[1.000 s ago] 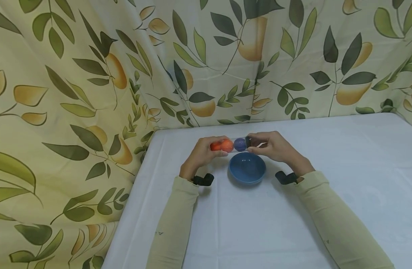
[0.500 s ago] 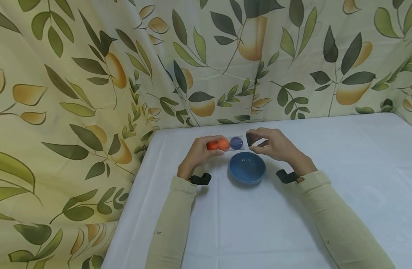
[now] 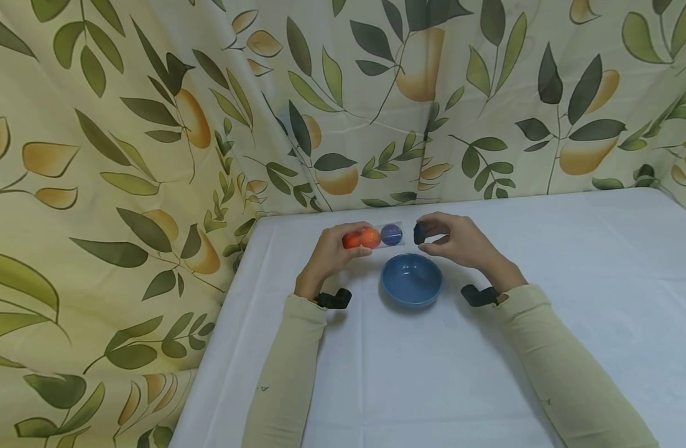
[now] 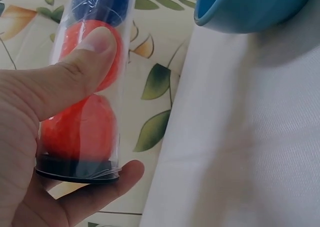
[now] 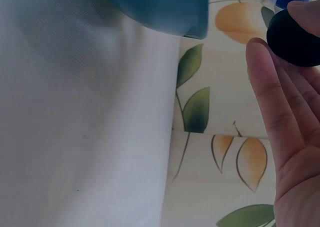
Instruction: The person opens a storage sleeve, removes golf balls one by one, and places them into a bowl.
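My left hand (image 3: 330, 254) grips a clear plastic tube (image 4: 126, 62) by its black-capped end. Inside sit two orange-red balls (image 4: 82, 129) and a blue-purple ball (image 3: 391, 234), the latter nearest the uncapped right end. A short gap to the right, my right hand (image 3: 460, 242) pinches a black round cap (image 5: 295, 39) between thumb and fingers. Cap and tube stand apart. Just below and between the hands, a blue bowl (image 3: 412, 280) rests on the table; its inside shows nothing in it.
White cloth covers the table (image 3: 410, 379). Behind it and to the left hangs a curtain (image 3: 343, 149) printed with leaves and fruit. A black wrist camera (image 3: 334, 298) is strapped on the left wrist, another black camera (image 3: 479, 296) on the right.
The right hand has pulled the black cap off the tube's right end and tilted it. The left hand has shifted slightly left with the tube. The bowl has stayed put.
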Demonstrator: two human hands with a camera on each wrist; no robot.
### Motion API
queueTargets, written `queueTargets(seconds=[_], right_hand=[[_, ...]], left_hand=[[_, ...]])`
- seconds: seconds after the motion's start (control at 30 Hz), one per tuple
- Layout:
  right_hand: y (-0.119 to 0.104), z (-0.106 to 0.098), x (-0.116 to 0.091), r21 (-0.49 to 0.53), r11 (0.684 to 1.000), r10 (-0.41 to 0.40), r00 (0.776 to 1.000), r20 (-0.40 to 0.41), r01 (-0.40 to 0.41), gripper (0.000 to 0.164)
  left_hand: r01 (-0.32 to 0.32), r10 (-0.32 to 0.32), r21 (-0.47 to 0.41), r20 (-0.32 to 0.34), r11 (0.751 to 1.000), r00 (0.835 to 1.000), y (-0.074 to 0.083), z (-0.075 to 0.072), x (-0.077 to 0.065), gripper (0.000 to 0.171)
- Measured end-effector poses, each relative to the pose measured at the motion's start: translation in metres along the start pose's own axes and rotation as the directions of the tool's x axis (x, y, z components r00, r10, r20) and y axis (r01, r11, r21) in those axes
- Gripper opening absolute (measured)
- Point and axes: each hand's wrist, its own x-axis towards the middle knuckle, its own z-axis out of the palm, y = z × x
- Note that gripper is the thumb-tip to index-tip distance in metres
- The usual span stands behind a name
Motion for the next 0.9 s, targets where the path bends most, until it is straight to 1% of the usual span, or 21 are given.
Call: queueTargets(seconds=[0.17, 0.37, 0.5, 0.7, 0.9], right_hand=[[0.008, 0.003, 0.001, 0.025, 0.998, 0.052, 0.999, 0.004, -0.053, 0.056], [0.017, 0.007, 0.003, 0.023, 0.997, 0.07, 0.998, 0.001, -0.07, 0.054], [0.022, 0.008, 0.004, 0.045, 0.994, 0.104, 0.995, 0.008, -0.104, 0.054], [0.026, 0.009, 0.003, 0.025, 0.989, 0.147, 0.988, 0.042, -0.148, 0.054], [0.032, 0.008, 0.001, 0.025, 0.989, 0.145, 0.986, 0.084, -0.147, 0.054]], left_hand=[[0.014, -0.014, 0.001, -0.021, 1.0, 1.0, -0.001, 0.0, 0.001, 0.054], [0.016, -0.015, 0.003, -0.03, 1.0, 0.999, -0.001, 0.0, 0.001, 0.054], [0.023, -0.023, -0.011, -0.03, 1.0, 0.999, -0.001, 0.001, 0.002, 0.054], [0.033, -0.033, -0.007, -0.047, 0.999, 0.998, 0.0, 0.001, 0.002, 0.056], [0.021, -0.02, 0.008, -0.062, 1.0, 0.998, -0.001, 0.002, 0.002, 0.057]])
